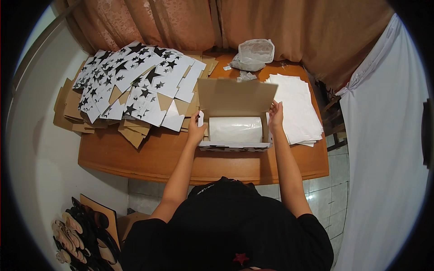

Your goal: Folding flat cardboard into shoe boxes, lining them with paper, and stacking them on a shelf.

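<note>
An open cardboard box (238,100) stands near the front of the table, its brown lid raised at the back and its front wall white with black stars. Inside it lies a white bundle in clear plastic (235,129); I cannot make out what is wrapped. On the left, my left hand (196,129) is closed round the box's side by a small white flap. My right hand (276,118) grips the box at its right side, near the edge of the raised lid. Some of its fingers are hidden behind the cardboard.
Flat star-printed cardboard boxes (135,86) are heaped on the left of the wooden table (135,156). To the right lies a stack of white sheets (296,108). A clear plastic bag (255,54) sits at the back, by the curtain (262,22). Shoes (72,230) stand at lower left.
</note>
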`<control>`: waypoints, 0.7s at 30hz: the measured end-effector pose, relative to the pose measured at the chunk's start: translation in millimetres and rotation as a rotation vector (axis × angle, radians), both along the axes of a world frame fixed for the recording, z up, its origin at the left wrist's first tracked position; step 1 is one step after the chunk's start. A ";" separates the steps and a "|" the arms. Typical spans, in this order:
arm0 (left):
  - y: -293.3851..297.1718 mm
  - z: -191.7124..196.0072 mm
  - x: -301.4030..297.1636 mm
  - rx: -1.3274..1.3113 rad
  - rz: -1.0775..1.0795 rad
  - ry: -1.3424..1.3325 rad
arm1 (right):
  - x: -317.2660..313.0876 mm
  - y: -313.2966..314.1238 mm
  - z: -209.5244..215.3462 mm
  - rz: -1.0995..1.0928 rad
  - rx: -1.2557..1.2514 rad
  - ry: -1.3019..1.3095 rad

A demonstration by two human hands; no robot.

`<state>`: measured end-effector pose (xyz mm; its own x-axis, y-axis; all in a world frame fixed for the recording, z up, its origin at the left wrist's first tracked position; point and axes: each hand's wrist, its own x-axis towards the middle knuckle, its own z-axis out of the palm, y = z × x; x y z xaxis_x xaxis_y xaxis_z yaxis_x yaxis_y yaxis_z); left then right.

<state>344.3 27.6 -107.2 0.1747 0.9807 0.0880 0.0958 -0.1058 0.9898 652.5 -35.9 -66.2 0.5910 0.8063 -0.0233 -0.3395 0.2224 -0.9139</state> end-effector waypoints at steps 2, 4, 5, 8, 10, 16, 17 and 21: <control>-0.3 14.3 9.4 -0.055 0.003 -0.225 | 8.2 -8.0 -7.3 -0.007 0.024 0.032; -6.8 33.3 7.6 -0.004 0.055 -0.041 | 15.7 -22.8 -10.6 -0.013 0.028 0.075; -12.3 39.1 2.5 0.046 0.126 0.144 | 11.9 -30.1 -6.1 -0.005 0.025 0.076; -48.3 47.7 0.3 0.480 0.414 0.320 | 9.6 -56.7 0.2 0.135 0.177 -0.272; -77.3 43.4 -3.9 0.760 0.390 0.374 | 6.7 -71.0 -4.4 0.129 0.176 -0.423; -130.4 15.2 9.1 0.810 -0.051 0.750 | -4.0 -103.6 1.0 0.177 0.000 -0.787; -131.2 15.4 10.4 0.809 -0.049 0.751 | -7.1 -107.4 4.5 0.179 0.001 -0.787; -133.0 11.8 12.3 0.668 -0.148 0.808 | -20.2 -114.7 17.4 0.176 -0.200 -1.120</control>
